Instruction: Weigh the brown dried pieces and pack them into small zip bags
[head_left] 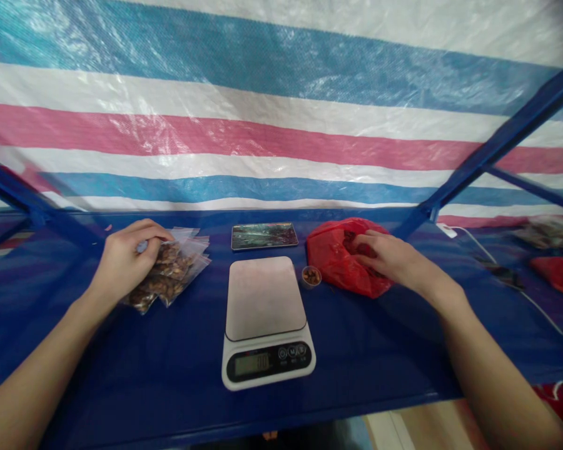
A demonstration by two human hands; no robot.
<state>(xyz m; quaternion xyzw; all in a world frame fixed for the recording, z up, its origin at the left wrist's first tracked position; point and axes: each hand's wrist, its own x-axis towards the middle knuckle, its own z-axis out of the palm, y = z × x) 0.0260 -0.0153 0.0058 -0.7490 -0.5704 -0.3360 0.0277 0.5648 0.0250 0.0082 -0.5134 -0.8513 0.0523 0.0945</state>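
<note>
Behind everything, a glossy woven tarp (pixel 263 134) in broad stripes of blue, white and pinkish red; in front of it, a blue metal shelf (pixel 182 362) with slanting blue posts at both sides. Near the middle of the shelf, a white digital kitchen scale (pixel 267 322) with a pale, square weighing platform and, along its near edge, a dim display (pixel 252 364) with digits like zeros. Just beyond the scale, a smartphone (pixel 264 236) lying flat, screen up and full of reflections. To the left, several clear zip bags (pixel 171 278) of brown, nut-like pieces, overlapping in a loose fan under the left hand (pixel 130 261); fingers curled together over the bags, thumb tucked near them, an actual pinch impossible to tell. To the right of the scale, a crumpled red plastic bag (pixel 335 269), open at the top, with the right hand (pixel 391 259) reaching in from the right; fingers bent inside its mouth beside dark brown pieces (pixel 349 239), grip on them impossible to tell. Between scale and red plastic bag, a small clear cup (pixel 311 286) of brown bits. Farther right, a thin white cable (pixel 478 247) and another red bag (pixel 560 275), blurred.
</note>
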